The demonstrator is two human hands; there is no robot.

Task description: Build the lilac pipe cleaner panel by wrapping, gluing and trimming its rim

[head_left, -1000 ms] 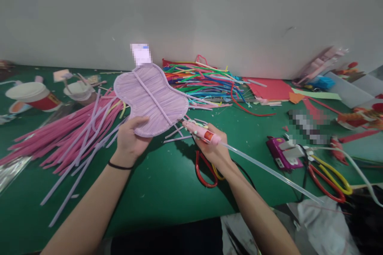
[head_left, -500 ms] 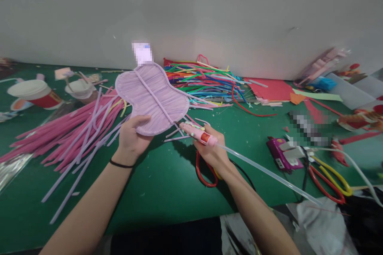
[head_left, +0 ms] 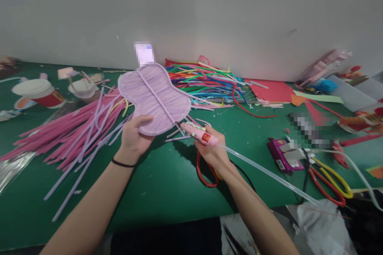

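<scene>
My left hand (head_left: 139, 135) grips the lower left edge of a lilac, butterfly-like panel (head_left: 176, 107), thumb on its face. The panel has a rounded rim and a lilac strip (head_left: 155, 95) running diagonally across its middle. In my right hand (head_left: 214, 149) is a pink hot glue gun (head_left: 199, 133), its fingers closed round the body. A long clear glue stick (head_left: 266, 170) sticks out of the gun's back end. The gun's dark nozzle meets the panel's edge by the strip's lower end; whether they touch, I cannot tell. A pixelated patch covers whatever is above the panel.
Pink pipe cleaners (head_left: 66, 127) with lilac ones lie to the left, near a paper cup (head_left: 38, 92). Multicoloured pipe cleaners (head_left: 206, 81) are heaped at the back. To the right are red sheets (head_left: 271, 91), a purple power adapter (head_left: 284, 155) and scissors (head_left: 329, 185). Red-handled scissors (head_left: 206, 183) lie below my right hand.
The view has shifted slightly, so most things sit a little further right. Both hands keep their grips, and the glue gun's nozzle stays at the same spot on the panel's edge.
</scene>
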